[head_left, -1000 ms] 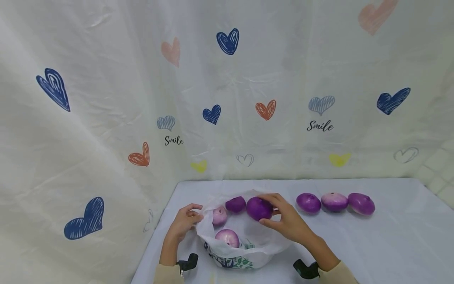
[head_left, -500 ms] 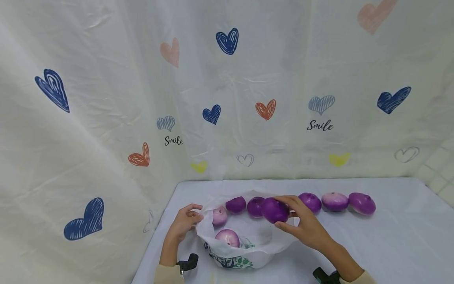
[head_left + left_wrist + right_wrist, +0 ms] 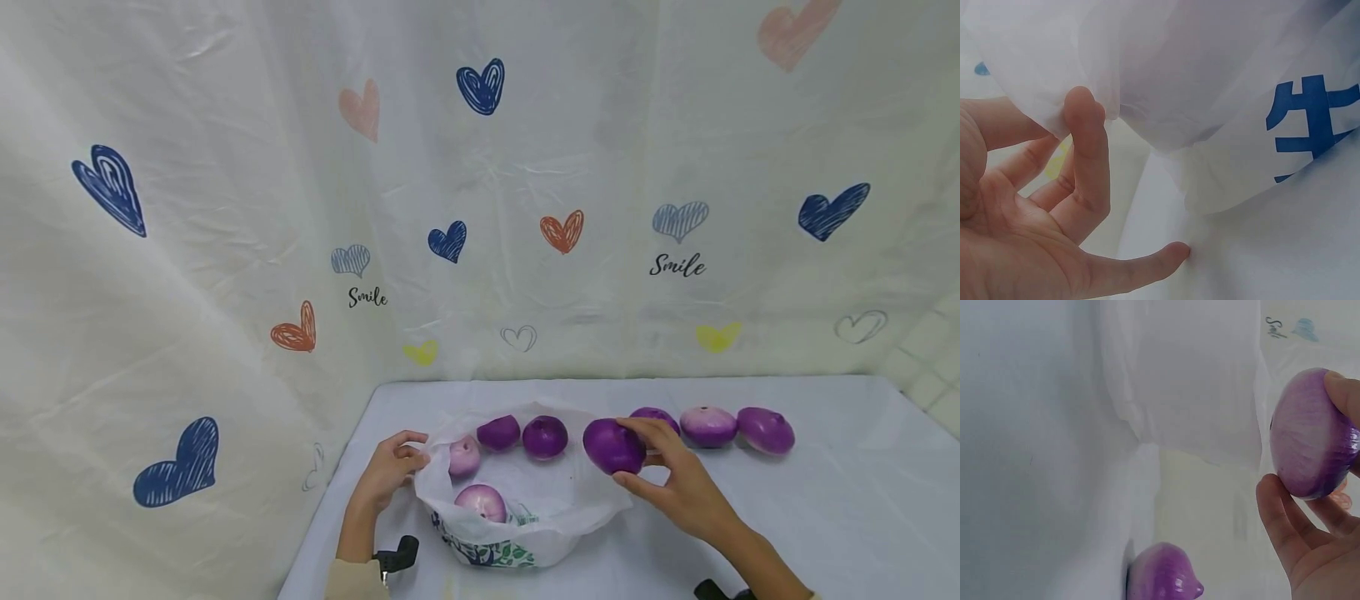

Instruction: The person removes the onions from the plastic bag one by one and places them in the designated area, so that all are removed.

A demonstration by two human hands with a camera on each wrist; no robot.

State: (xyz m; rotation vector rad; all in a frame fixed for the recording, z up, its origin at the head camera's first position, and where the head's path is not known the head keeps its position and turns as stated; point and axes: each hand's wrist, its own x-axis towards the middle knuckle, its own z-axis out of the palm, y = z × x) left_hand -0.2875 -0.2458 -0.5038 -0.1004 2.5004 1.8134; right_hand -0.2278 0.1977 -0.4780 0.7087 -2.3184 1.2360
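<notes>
My right hand (image 3: 678, 483) grips a purple onion (image 3: 613, 446) between thumb and fingers, just past the right rim of a white plastic bag (image 3: 551, 533). In the right wrist view the same onion (image 3: 1310, 434) appears pale on one side. At the bag's left edge, my left hand (image 3: 390, 473) pinches the rim; the left wrist view shows its fingers (image 3: 1088, 147) on the thin plastic. Inside the open bag sit several onions: a dark one (image 3: 545, 437), another dark one (image 3: 498, 433), a pale one (image 3: 465, 456) and a pink-white one (image 3: 482, 502).
On the white-covered table (image 3: 840, 517), three onions stand in a row at the back right: one partly behind my right hand (image 3: 654, 417), a pale-topped onion (image 3: 707, 427) and a purple end onion (image 3: 765, 430). A heart-printed curtain (image 3: 600, 167) hangs behind.
My right hand has moved rightward with the onion, from over the bag to beyond its right rim. A dark onion in the bag has come into view. The left hand stays put.
</notes>
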